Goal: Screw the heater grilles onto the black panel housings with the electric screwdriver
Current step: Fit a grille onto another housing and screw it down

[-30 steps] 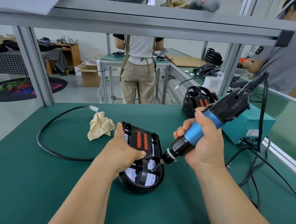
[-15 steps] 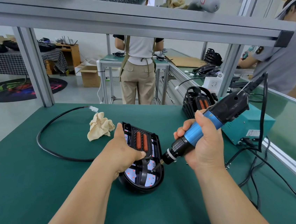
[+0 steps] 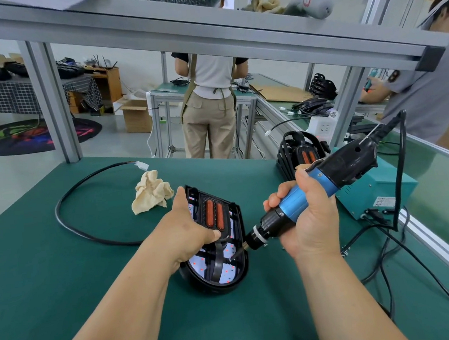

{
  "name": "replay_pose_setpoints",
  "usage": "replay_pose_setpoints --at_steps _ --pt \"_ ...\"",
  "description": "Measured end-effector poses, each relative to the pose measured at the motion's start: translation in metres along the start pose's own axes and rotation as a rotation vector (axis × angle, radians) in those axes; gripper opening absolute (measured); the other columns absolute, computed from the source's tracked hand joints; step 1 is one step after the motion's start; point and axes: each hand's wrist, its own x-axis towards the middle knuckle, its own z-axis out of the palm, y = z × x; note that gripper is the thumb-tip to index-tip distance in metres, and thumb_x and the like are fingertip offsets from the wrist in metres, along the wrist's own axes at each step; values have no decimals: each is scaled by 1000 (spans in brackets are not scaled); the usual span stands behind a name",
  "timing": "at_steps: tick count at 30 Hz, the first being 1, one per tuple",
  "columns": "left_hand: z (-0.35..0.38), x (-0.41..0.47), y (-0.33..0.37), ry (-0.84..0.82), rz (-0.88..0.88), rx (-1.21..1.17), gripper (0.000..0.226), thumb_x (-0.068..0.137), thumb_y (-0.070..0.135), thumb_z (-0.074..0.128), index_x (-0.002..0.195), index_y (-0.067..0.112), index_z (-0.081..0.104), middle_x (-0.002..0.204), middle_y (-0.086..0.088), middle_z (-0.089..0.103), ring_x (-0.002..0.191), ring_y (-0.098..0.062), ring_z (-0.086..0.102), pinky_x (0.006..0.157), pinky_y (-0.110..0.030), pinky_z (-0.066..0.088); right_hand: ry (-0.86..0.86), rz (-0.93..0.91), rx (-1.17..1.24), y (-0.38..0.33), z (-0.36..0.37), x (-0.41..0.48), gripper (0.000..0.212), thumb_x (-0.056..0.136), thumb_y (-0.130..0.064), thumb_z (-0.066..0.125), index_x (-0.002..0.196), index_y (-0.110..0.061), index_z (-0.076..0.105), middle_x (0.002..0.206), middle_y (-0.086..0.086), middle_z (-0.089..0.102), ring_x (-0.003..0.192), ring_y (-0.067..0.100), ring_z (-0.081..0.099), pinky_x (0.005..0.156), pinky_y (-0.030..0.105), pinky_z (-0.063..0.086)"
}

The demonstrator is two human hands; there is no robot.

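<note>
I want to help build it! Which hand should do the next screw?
The right hand. It grips the electric screwdriver, and the bit points down into the black housing by the grille. The left hand is busy holding that housing steady.

My left hand (image 3: 188,229) and right hand (image 3: 312,221) are both bare, fingers (image 3: 275,200) and wrists alike. My left forearm (image 3: 116,314) and right forearm (image 3: 342,301) are bare as well, uncovered for the whole length that shows, down to the bottom edge of the view. The thumbnail (image 3: 215,235) on my left hand is short and plain, cut close.
</note>
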Motion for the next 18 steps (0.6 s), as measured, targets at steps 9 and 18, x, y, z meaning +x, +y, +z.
replay_pose_setpoints --at_steps 9,18 --pt "1 0 2 -9 6 -19 107 78 9 79 157 30 11 121 -4 66 104 -25 65 96 -44 53 -2 -3 -5 1 -1 1 8 79 -22 66 74 -25 61 56 5 50 46 21 51 53 32 50" --pt "1 -3 3 -4 -14 -28 115 79 10 79 158 32 -2 129 -1 61 107 -22 63 100 -39 50 -11 -1 6 0 -3 1 10 80 -21 66 73 -25 59 57 5 51 46 21 51 53 32 50"
